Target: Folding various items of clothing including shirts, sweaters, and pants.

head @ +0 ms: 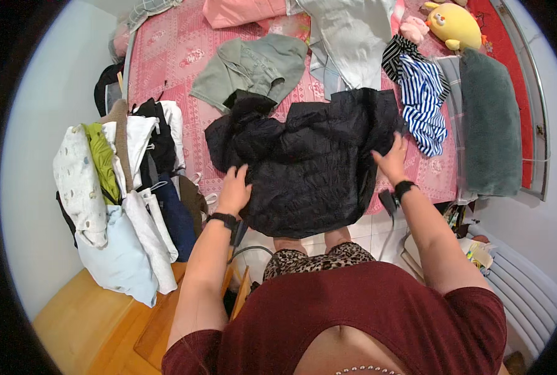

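Note:
A black garment [311,173], thin and wrinkled, lies spread on the near part of the bed, its lower edge hanging past the bed's front. At its left edge rests my left hand [235,191], fingers apart and fingertips touching the fabric. My right hand [393,159] lies at the right edge, thumb on the cloth and fingers spread beside it. Neither hand visibly grips the cloth. Beyond the black garment is a grey-green collared garment [255,68], partly overlapped by it. Light grey trousers [353,42] lie farther back.
The bed has a pink patterned cover [161,61]. A blue-and-white striped garment [421,103] and a dark green plush cushion [489,122] lie right, below a yellow plush toy [454,26]. Left hangs a heap of clothes [114,262] above wooden furniture [105,323]. A radiator [522,286] stands lower right.

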Action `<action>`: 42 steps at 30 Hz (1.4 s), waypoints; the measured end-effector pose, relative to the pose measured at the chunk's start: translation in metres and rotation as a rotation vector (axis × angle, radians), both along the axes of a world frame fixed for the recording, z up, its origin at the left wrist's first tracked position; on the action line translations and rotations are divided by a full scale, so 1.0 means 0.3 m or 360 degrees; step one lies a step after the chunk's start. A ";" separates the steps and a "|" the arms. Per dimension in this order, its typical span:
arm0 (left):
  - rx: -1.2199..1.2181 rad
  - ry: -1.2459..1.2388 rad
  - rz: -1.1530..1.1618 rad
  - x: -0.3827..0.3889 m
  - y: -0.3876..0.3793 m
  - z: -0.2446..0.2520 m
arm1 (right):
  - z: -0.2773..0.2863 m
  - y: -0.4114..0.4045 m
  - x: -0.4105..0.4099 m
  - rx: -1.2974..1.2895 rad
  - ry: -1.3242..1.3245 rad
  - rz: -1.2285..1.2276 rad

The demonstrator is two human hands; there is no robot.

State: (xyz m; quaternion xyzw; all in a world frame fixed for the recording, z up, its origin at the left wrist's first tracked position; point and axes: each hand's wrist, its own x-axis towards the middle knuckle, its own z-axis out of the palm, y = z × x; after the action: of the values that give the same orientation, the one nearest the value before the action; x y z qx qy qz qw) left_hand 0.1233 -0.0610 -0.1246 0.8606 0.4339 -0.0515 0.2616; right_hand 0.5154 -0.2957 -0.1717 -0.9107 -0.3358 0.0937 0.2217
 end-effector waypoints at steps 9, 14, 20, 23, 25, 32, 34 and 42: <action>0.0820 0.0071 -0.0136 0.242 0.153 -0.073 | -0.029 -0.012 -0.101 0.0000 0.0507 0.0735; -0.0459 0.0276 -0.0557 0.233 -0.017 0.004 | 0.164 -0.102 -0.309 -0.1377 0.1507 0.2221; -0.0621 -0.0431 -0.0629 0.278 -0.030 -0.011 | 0.207 0.215 -0.173 0.0120 0.0854 0.1206; -0.0322 -0.0585 -0.0493 0.344 0.105 -0.145 | 0.097 0.438 -0.090 0.0267 0.0251 0.1100; -0.0035 -0.0124 -0.0475 0.364 0.154 -0.219 | 0.004 0.550 -0.085 0.0153 0.0008 0.1181; -0.0443 0.0999 -0.0461 0.308 0.227 -0.235 | -0.146 0.537 -0.130 -0.1198 0.0214 0.1405; -0.0446 0.0854 -0.0560 0.275 0.229 -0.168 | -0.104 0.484 -0.128 -0.1227 0.0299 0.1495; -0.0266 -0.0581 -0.0246 0.191 0.266 0.506 | 0.543 0.332 0.043 0.0278 0.0448 0.1598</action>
State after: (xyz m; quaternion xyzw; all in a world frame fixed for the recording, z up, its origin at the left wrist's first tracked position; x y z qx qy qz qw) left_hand 0.1804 0.0189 0.0272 0.8616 0.3063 0.0495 0.4017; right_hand 0.5283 -0.1961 -0.0089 -0.5944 -0.7043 0.2813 0.2675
